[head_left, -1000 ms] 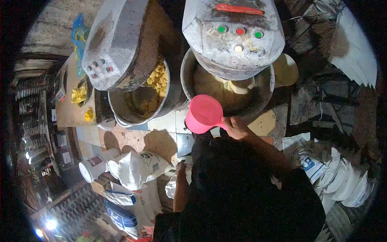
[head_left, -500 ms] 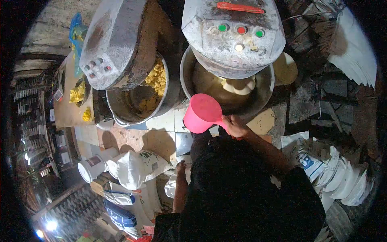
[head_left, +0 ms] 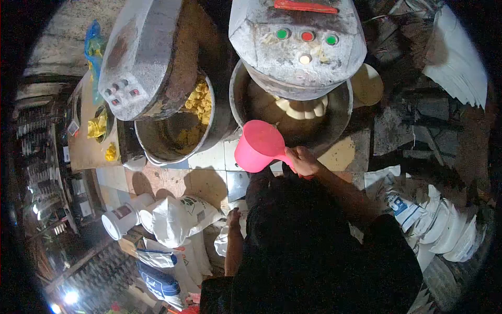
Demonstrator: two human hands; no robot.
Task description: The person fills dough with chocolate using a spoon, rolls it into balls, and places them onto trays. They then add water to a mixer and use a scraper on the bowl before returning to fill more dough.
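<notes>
Pink scoop (head_left: pixel 259 145), held by its handle in the right hand (head_left: pixel 302 161), fingers wrapped tight round the grip; compared with half a second ago the scoop sits a touch further left and higher, its tilt unchanged; the mouth faces up and away from the person, and the inside is hidden from the camera. Scoop position: at the near rim of the right bowl (head_left: pixel 340 118), overlapping the rim edge in this view, whether touching it cannot be told. Scoop appearance: plain, smooth plastic, round cup, short straight handle, no marks visible. Dough (head_left: pixel 300 107) in the right bowl now shows as a ridged pale lump under the mixer head (head_left: pixel 298 47), its outline changed from the earlier frame. Left hand (head_left: pixel 233 216): hanging low beside the body, in the same place as before, just beside the white sacks (head_left: pixel 175 217); too small and dim to tell whether its fingers are spread or closed. Left bowl (head_left: pixel 162 141): yellow pieces (head_left: pixel 198 99) against its far wall; bucket (head_left: pixel 121 217) lying beside the sacks on the tiled floor (head_left: pixel 209 180).
</notes>
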